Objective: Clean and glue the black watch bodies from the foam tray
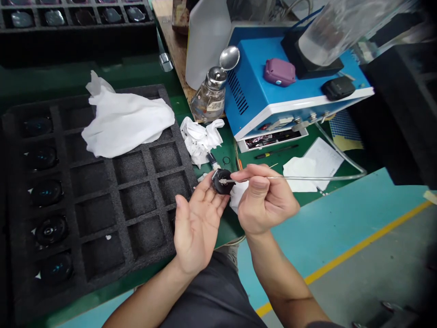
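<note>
On the fingertips of my left hand (pixel 201 223), palm up with the thumb apart, rests a round black part (pixel 225 187). My right hand (pixel 268 198) pinches a thin clear tube (pixel 307 178) between thumb and fingers. The tube's small pale tip lies over the face of the black part; whether it touches is hard to tell. From my right hand the tube runs right and curves up to the front of a blue box (pixel 259 100). White tissue (pixel 238 195) shows just below the black part, between my hands.
A black foam tray (pixel 119 177) at left holds several round black parts (pixel 47 193) and a white cloth (pixel 126 120). Behind my hands are crumpled tissue (pixel 201 139), a glass bottle (pixel 210 98) and a white jug (pixel 206 45). White paper (pixel 324 159) lies right of the box.
</note>
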A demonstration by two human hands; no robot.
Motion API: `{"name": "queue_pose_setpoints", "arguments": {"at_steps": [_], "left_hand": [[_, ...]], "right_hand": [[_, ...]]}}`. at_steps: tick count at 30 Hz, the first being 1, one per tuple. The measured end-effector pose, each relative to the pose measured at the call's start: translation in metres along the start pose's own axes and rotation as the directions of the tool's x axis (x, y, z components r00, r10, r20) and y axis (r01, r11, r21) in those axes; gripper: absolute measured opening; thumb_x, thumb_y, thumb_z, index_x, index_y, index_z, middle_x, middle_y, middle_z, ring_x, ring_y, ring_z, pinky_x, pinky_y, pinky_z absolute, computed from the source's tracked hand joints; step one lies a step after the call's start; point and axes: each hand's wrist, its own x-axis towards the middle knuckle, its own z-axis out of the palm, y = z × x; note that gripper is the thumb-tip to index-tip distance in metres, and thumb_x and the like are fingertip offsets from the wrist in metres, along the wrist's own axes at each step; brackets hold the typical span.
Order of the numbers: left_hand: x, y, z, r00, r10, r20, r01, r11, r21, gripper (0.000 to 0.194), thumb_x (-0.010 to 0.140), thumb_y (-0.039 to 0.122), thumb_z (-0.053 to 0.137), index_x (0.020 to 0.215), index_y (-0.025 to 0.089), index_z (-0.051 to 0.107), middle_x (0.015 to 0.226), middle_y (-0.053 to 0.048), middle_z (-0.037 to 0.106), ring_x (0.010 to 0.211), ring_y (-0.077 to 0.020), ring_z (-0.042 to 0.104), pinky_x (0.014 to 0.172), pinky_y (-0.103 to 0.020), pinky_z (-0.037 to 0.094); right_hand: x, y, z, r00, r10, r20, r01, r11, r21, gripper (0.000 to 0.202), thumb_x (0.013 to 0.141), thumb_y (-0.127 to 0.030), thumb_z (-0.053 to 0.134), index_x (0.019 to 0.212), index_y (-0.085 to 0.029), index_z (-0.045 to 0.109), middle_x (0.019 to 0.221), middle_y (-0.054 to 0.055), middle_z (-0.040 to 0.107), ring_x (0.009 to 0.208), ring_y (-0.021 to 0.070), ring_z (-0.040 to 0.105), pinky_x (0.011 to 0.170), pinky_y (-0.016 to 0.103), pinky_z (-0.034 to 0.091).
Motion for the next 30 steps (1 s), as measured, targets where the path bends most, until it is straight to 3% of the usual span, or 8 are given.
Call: {"name": "queue_pose_setpoints", "arguments": {"at_steps": [18,30], "left_hand": [[-0.001,0.001,0.000,1.000,-0.004,0.008,0.004,1.000,0.025,0.071,0.098,0.071,0.036,0.132,0.018,0.067,0.151,-0.015,0.057,0.148,-0.0346,0.044,0.126,-0.051,0.028],[-0.001,0.001,0.001,1.000,-0.013,0.010,0.013,0.999,0.037,0.073,0.099,0.071,0.032,0.131,0.017,0.068,0.151,-0.014,0.058,0.147,-0.0331,0.046,0.126,-0.049,0.029]], "right_hand": [[0.002,-0.001,0.000,1.000,-0.007,-0.013,0.007,1.000,-0.003,0.014,0.098,-0.022,0.062,0.103,-0.022,0.075,0.077,0.001,0.077,0.069,0.0176,0.070,0.063,0.035,0.057],[0.010,-0.006,-0.010,0.998,0.043,0.054,-0.040,0.997,-0.070,0.013,0.095,-0.021,0.064,0.094,-0.023,0.077,0.082,0.002,0.077,0.077,0.0195,0.070,0.072,0.040,0.057]]}}
